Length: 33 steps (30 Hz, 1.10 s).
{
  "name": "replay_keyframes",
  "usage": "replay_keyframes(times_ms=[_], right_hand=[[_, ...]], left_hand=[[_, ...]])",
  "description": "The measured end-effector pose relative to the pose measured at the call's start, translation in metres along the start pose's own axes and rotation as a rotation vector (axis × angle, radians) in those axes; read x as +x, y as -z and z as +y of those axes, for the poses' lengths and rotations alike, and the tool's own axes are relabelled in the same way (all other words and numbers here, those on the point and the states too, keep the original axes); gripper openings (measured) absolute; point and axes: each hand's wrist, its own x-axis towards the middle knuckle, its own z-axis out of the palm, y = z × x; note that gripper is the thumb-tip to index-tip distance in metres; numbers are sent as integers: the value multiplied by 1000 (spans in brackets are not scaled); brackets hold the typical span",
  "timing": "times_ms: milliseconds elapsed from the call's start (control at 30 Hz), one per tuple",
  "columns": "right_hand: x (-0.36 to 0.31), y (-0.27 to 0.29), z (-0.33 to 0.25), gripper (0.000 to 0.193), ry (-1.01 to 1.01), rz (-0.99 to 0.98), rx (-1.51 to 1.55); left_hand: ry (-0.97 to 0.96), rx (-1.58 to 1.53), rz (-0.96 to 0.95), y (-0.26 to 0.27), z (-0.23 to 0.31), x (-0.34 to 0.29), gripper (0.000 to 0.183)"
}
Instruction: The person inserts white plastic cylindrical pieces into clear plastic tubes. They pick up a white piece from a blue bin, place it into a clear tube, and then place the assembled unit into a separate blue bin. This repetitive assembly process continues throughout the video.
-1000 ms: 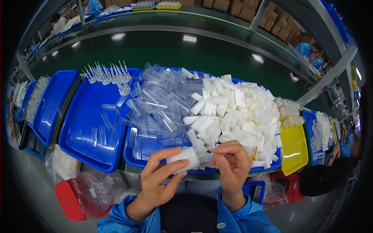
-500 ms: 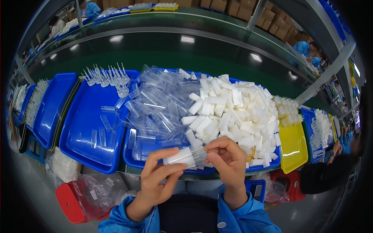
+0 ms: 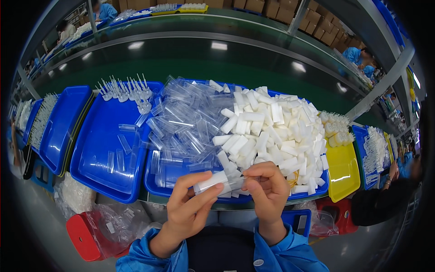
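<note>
Between thumb and fingers, my left hand (image 3: pixel 186 206) grips a white foam block (image 3: pixel 209 181) with clear plastic about it. At the block's right end, my right hand (image 3: pixel 269 192) pinches the clear plastic piece (image 3: pixel 234 182). Whether the foam lies fully inside the plastic, I cannot tell. Just beyond my hands is a blue tray (image 3: pixel 156 185). Its left part holds a heap of clear plastic pieces (image 3: pixel 188 118), and its right part a pile of white foam blocks (image 3: pixel 281 136).
On the left, another blue tray (image 3: pixel 97 149) carries upright thin-stemmed clear parts (image 3: pixel 124 90) and a few loose clear strips. To the right stands a yellow tray (image 3: pixel 342 170) with foam-filled parts. A green conveyor belt (image 3: pixel 190 59) runs behind. Red stools (image 3: pixel 81 238) stand below; co-workers sit nearby.
Both hands have shifted very slightly to the right with the foam block. My left thumb lies further over the block, and the right fingers still pinch the plastic.
</note>
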Motion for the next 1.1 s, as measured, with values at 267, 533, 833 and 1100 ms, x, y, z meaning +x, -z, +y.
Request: replay_keyframes(times_ms=[267,533,833,1100], right_hand=[[-1,-8,0,48,-198,112,3],[-4,-29,-12,80,189,89,-765],[4,-13,-21,53,247,-9,-744],[1,108,-39,20,81,21,-968]], left_hand=[[11,30,75,-6,-3,-1,43],[-191,256,123,-15,-4,0,56],[-126,208,143,-17,-12,3,51],[-2,-75,189,-10,-16,-5,52]])
